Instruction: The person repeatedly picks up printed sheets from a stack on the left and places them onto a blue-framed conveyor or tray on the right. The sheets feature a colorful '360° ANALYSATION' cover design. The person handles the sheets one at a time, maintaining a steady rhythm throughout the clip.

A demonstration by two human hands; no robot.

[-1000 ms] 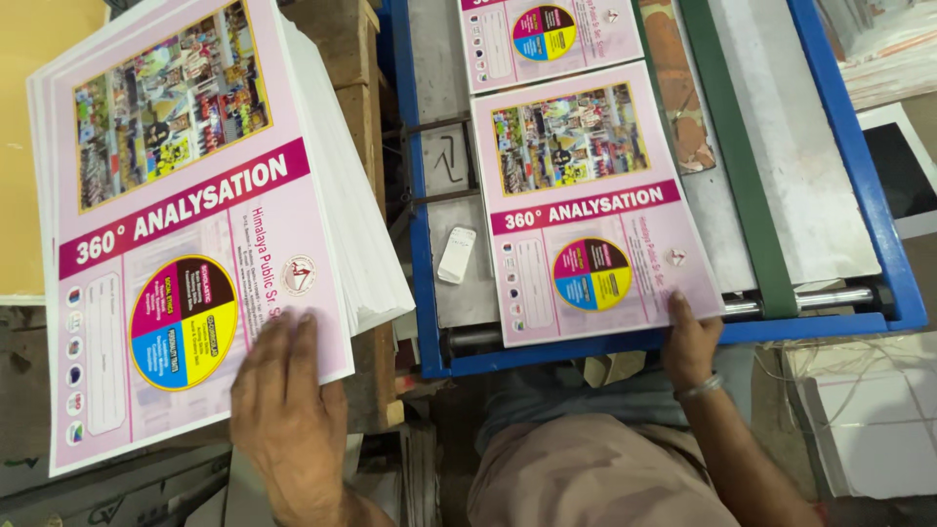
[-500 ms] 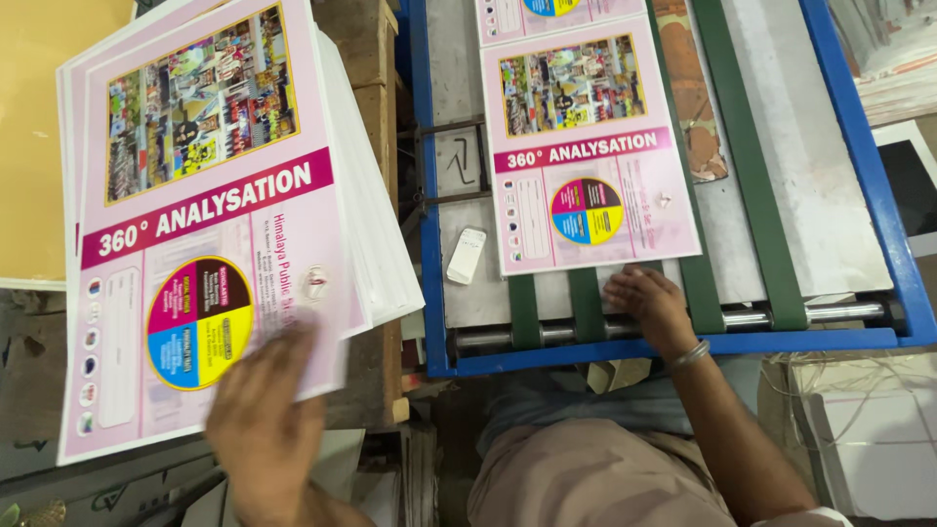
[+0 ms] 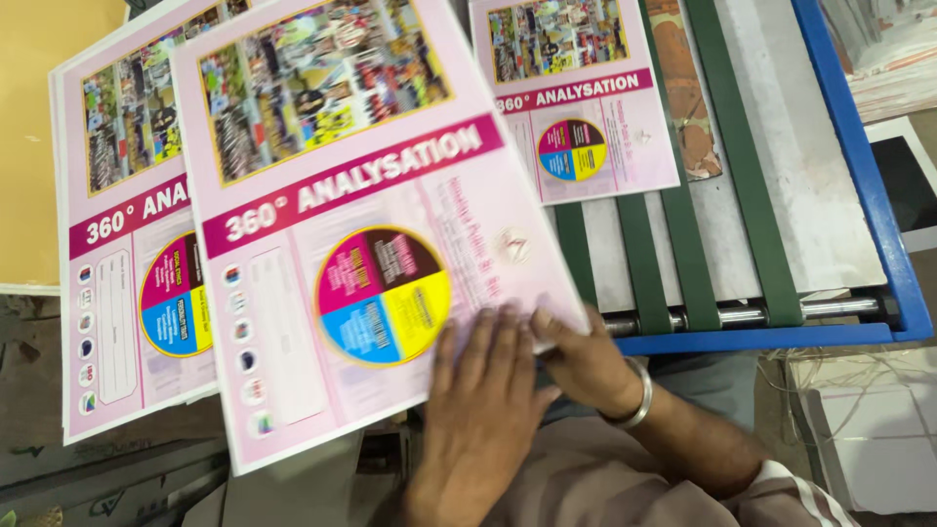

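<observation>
A blue-framed feed table with green belts carries one pink printed sheet.

left hand flat, fingers spread, right hand pinching

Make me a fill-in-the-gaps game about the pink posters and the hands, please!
1. The left hand lies flat on a pink poster, next to its round chart of ____ colours.
2. The right hand, pinching that poster's edge, wears a ____ bangle on the wrist.
3. Another poster lies on the machine's ____ belts.
4. The machine's frame is painted ____.

Missing words: four; silver; green; blue
</observation>
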